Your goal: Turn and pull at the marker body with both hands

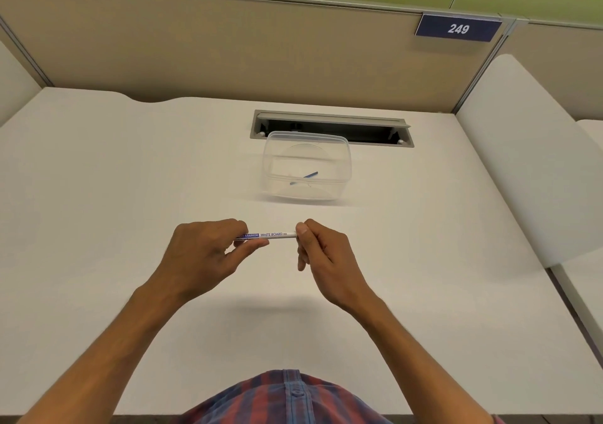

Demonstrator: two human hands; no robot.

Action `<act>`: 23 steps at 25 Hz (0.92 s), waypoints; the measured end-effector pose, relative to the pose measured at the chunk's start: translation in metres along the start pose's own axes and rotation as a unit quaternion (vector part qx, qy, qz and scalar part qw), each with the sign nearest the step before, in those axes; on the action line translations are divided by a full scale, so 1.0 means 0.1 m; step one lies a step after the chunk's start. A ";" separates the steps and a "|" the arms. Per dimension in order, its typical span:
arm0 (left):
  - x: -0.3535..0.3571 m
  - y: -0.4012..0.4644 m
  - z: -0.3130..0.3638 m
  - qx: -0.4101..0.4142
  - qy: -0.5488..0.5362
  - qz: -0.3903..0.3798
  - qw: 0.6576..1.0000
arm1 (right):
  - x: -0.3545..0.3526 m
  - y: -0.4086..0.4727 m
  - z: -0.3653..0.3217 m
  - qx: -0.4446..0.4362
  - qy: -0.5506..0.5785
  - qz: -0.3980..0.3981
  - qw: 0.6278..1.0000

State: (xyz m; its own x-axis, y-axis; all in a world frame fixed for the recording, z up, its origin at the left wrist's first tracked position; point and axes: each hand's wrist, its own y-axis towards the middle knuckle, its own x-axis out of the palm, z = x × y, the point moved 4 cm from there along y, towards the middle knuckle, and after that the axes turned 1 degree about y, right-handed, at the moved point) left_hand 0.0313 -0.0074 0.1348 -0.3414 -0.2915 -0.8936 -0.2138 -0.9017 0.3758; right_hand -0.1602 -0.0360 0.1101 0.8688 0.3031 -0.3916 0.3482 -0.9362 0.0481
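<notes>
office cubicle, beige partition panels, numbered plate 249 far right, white desk, cable slot

A short-sleeved plaid shirt in red and blue is being worn, buttoned down the front; both forearms are being left bare, with no rings or watch.

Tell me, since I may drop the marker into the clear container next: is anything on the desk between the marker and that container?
Nothing visible. The left hand and right hand hold the whiteboard marker by its ends above the white desk. Only bare desk lies between it and the clear container, whose top looks open, with a blue pen inside.
</notes>
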 end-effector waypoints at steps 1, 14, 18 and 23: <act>0.02 0.01 -0.01 -0.010 -0.010 -0.011 1.000 | -0.01 -0.01 -0.01 -0.016 -0.021 0.010 1.000; 0.12 0.05 -0.08 -0.065 -0.136 -0.108 0.983 | -0.10 -0.04 -0.03 -0.123 -0.149 0.019 0.981; 0.02 0.08 -0.02 -0.007 -0.026 -0.054 0.998 | -0.05 -0.03 0.01 -0.055 -0.037 -0.016 0.998; -0.06 0.12 0.07 0.047 0.043 -0.028 0.998 | -0.05 0.01 0.02 0.023 0.143 -0.057 0.988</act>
State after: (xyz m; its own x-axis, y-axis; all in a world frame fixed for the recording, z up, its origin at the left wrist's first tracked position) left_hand 0.0248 -0.0139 0.1464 -0.2484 -0.2710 -0.9300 -0.3166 -0.8846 0.3423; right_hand -0.1648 -0.0384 0.1106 0.8912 0.4386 -0.1154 0.4388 -0.8982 -0.0249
